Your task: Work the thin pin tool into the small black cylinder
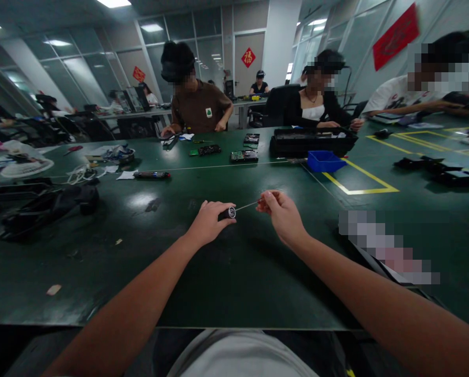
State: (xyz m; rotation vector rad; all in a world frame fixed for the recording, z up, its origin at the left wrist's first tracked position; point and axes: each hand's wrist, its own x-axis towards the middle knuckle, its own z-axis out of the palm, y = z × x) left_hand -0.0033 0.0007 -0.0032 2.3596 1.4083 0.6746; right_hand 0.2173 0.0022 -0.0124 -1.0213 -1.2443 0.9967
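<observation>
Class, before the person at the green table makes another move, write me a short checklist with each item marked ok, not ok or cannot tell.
1. Left hand grips the black cylindrical piece: ok.
2. Right hand has the thin rod's far end at its fingertips: ok.
3. Rod firmly fixed in the black piece: cannot tell; the join is too small to judge.
4. Green table free of loose scraps: not ok; a pale scrap lies toward its front edge.
5. Blue bin apart from both hands: ok.
</observation>
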